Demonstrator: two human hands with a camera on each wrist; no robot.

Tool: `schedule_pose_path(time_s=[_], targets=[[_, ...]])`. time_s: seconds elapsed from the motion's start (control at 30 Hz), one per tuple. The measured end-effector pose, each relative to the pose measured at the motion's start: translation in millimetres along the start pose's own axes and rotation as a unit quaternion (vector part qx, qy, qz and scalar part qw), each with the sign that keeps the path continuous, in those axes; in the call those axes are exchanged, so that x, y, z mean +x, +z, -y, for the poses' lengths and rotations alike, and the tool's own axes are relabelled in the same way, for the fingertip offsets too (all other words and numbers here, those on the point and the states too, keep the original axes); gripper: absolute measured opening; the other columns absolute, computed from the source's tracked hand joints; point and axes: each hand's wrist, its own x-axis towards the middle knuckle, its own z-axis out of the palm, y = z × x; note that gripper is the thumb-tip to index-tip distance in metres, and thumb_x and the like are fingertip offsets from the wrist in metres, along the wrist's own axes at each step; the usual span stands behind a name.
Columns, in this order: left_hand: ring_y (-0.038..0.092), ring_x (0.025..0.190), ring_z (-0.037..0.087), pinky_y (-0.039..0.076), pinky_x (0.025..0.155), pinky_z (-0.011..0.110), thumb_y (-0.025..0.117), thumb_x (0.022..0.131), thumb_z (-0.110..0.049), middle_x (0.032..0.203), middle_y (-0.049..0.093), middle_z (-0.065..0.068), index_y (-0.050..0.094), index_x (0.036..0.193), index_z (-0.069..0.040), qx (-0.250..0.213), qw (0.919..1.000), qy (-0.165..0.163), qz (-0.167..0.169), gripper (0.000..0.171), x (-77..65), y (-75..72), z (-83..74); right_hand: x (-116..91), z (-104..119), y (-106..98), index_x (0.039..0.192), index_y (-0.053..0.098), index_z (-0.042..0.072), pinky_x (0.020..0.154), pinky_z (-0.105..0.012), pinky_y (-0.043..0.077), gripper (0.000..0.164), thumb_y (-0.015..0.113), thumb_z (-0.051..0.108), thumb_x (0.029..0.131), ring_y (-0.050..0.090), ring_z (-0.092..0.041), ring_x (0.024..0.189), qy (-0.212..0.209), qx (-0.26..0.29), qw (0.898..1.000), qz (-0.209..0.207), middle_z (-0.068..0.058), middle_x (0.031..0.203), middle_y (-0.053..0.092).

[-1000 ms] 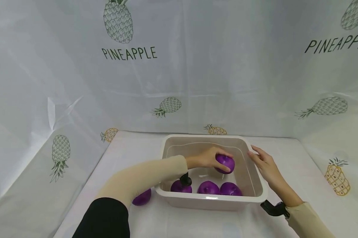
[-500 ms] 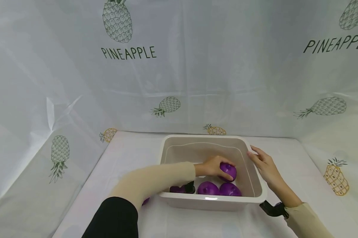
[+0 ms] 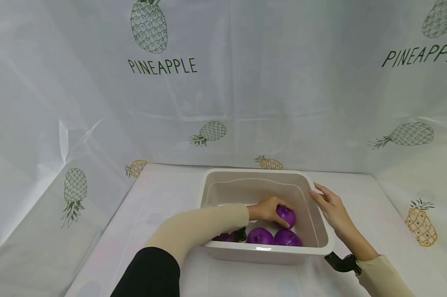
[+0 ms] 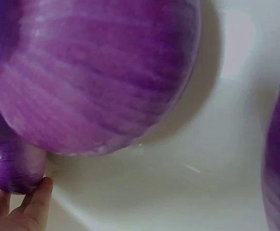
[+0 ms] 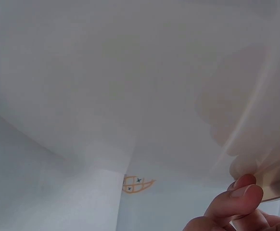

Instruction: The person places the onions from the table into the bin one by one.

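Observation:
My left hand (image 3: 269, 211) reaches into a beige plastic bin (image 3: 260, 251) and grips a purple onion (image 3: 286, 216) near the bin's right side. Fingers (image 4: 38, 204) curl round that onion at the lower left of the left wrist view. A large onion (image 4: 106, 72) fills the upper part of that view. Two onions (image 3: 260, 236) sit side by side along the front wall in the head view, and the left wrist partly hides another onion (image 3: 225, 237). My right hand (image 3: 332, 208) holds the bin's right rim, thumb and fingertips at its edge.
The bin stands on a white-covered table (image 3: 164, 189). Behind it hangs a pale sheet (image 3: 301, 103) printed with pineapples. A black wrist camera (image 3: 342, 262) sits beside the bin's front right corner.
My left hand has moved a little right and down with the onion inside the bin. The onion outside, left of the bin, is now hidden behind the left arm. The right hand stays put.

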Motion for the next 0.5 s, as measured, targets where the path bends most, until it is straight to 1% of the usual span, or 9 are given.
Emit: schedule_pose_path(time_s=[0.07,0.27,0.4,0.5], targets=[[0.059,0.102,-0.003,0.040,0.086,0.008,0.092,0.072,-0.028,0.118,0.071,-0.007,0.073,0.124,-0.018,0.003,1.0000,0.000,0.006,0.056,-0.4,-1.5,0.1,0,0,0,0.148,0.036,-0.008,0.068,-0.023,0.056,0.054,0.049,0.024,0.107,0.064,-0.001,0.083,0.001,-0.003,1.000,0.001,-0.038,0.121,0.059],[0.058,0.103,-0.004,0.040,0.086,0.007,0.092,0.072,-0.025,0.122,0.070,-0.006,0.070,0.127,-0.015,-0.007,0.9995,0.004,0.031,0.060,-0.9,-10.5,-0.7,-1,2,1,0.149,0.035,-0.008,0.068,-0.023,0.056,0.056,0.048,0.026,0.107,0.065,-0.005,0.085,0.006,-0.016,1.000,0.006,-0.038,0.122,0.059],[0.059,0.108,-0.002,0.041,0.089,0.008,0.091,0.073,-0.025,0.122,0.070,-0.004,0.069,0.128,-0.012,-0.007,0.9989,0.013,0.045,0.061,-1.4,-20.9,-2.7,-1,3,0,0.149,0.036,-0.008,0.068,-0.023,0.055,0.055,0.048,0.026,0.107,0.064,-0.001,0.083,0.002,-0.019,1.000,0.003,-0.038,0.120,0.060],[0.057,0.115,0.000,0.039,0.092,0.008,0.091,0.074,-0.026,0.123,0.069,-0.004,0.069,0.127,-0.013,-0.004,0.9984,0.013,0.055,0.060,-1.6,-29.2,-4.9,-2,4,0,0.148,0.037,-0.008,0.068,-0.022,0.055,0.055,0.048,0.026,0.107,0.061,0.002,0.082,0.002,-0.027,1.000,-0.001,-0.038,0.119,0.060]])
